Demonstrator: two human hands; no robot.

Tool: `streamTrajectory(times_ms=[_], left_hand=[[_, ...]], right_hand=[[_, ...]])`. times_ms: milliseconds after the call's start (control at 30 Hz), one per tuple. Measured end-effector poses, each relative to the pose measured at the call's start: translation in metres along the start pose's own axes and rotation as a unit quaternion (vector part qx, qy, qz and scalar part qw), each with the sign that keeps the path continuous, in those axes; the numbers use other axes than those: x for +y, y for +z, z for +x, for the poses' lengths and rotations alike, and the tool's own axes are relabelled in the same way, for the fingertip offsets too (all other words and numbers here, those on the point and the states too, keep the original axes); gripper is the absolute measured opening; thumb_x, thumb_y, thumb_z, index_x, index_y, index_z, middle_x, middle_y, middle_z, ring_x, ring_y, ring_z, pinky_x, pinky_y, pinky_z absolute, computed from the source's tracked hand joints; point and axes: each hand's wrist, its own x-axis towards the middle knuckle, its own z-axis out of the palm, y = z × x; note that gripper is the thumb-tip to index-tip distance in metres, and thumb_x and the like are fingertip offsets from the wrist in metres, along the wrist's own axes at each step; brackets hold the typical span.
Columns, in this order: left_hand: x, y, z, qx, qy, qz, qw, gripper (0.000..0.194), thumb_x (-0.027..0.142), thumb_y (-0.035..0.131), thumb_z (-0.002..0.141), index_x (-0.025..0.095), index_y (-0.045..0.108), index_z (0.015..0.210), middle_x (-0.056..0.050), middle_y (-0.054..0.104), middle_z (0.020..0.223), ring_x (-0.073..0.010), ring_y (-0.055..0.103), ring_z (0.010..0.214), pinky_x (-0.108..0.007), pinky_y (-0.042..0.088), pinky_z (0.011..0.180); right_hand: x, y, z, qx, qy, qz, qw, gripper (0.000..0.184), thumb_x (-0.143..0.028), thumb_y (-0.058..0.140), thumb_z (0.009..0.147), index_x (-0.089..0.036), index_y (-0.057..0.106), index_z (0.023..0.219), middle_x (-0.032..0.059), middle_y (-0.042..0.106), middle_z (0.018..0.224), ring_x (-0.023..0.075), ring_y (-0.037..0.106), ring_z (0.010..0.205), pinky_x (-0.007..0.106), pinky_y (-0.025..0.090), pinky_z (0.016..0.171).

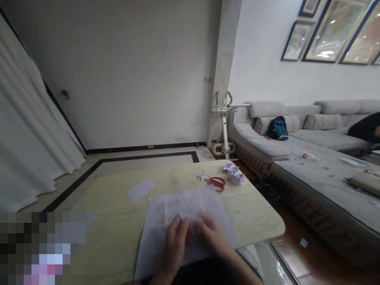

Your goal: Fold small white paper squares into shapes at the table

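From the head camera, the only view I have, I look down on a pale wood-grain table (109, 229) with rounded corners. Beyond it a grey-white wall (142, 71) rises from a light floor (148, 161) inlaid with a dark band, and a white curtain (26, 118) hangs at the left of the view. A white exercise machine (225, 126) stands by the pillar (227, 51); to the right of it runs a long grey sofa (314, 166) carrying a blue backpack (278, 128), under a row of framed pictures (322, 35). At the right edge I catch part of a person (366, 128) in dark clothing. The lower left corner is pixelated, so I can't read it. On the table, a white paper slip (141, 190) lies flat near the far side; red-handled scissors (218, 183) rest right of centre, and just beyond them a cluster of folded paper shapes (236, 176), pale lilac and pointed, sits near the far right corner. In front of me a large thin sheet (162, 209), creased and faintly marked with print, lies spread out. Above it is the small white paper (190, 216), blurred, its folds too smeared to make out. My left hand (177, 239) and right hand (210, 231) close in from either side, fingertips pinching that paper between them; which fingers bear on it I can't tell.
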Motion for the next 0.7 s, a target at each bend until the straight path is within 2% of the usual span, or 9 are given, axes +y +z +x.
streamTrajectory(times_ms=[167,300,433,567,700], left_hand=[[0.0,0.001,0.0,0.029,-0.026,0.009,0.999,0.019,0.038,0.071,0.065,0.022,0.07,0.075,-0.011,0.072,0.108,-0.0326,0.061,0.111,-0.036,0.051,0.089],[-0.008,0.001,0.003,0.027,-0.014,0.003,1.0,0.021,0.039,0.07,0.066,0.022,0.07,0.078,-0.011,0.071,0.111,-0.0325,0.06,0.113,-0.037,0.05,0.092],[-0.015,0.002,0.006,0.017,-0.004,-0.014,1.0,0.026,0.04,0.068,0.07,0.022,0.07,0.089,-0.009,0.072,0.108,-0.0314,0.06,0.113,-0.038,0.049,0.094],[-0.012,0.002,0.005,0.022,-0.003,0.002,1.0,0.021,0.037,0.072,0.064,0.022,0.071,0.079,-0.012,0.072,0.107,-0.0338,0.061,0.112,-0.039,0.049,0.093],[-0.002,-0.001,0.001,0.014,0.016,0.022,1.0,0.015,0.033,0.072,0.062,0.022,0.072,0.073,-0.011,0.074,0.101,-0.0334,0.063,0.107,-0.039,0.051,0.091]], right_hand=[[0.014,-0.002,0.0,0.012,0.029,0.018,0.999,0.024,-0.047,0.062,0.072,-0.023,0.065,0.073,0.001,0.064,0.067,0.0192,0.059,0.067,0.027,0.047,0.06],[0.009,-0.002,-0.001,0.034,0.037,-0.021,0.999,0.023,-0.045,0.06,0.071,-0.023,0.064,0.072,0.0008,0.063,0.064,0.0186,0.057,0.061,0.028,0.045,0.056],[0.006,-0.001,-0.001,0.018,0.029,-0.055,0.998,0.027,-0.05,0.061,0.071,-0.023,0.066,0.076,0.0016,0.065,0.066,0.0195,0.058,0.064,0.028,0.046,0.056],[0.016,-0.002,-0.001,0.04,0.049,-0.017,0.998,0.037,-0.052,0.065,0.071,-0.022,0.063,0.092,0.0025,0.068,0.076,0.0207,0.062,0.069,0.028,0.049,0.058],[0.023,-0.003,-0.003,0.045,0.058,-0.016,0.997,0.034,-0.049,0.066,0.07,-0.021,0.062,0.089,0.001,0.067,0.074,0.0202,0.062,0.07,0.028,0.048,0.06]])
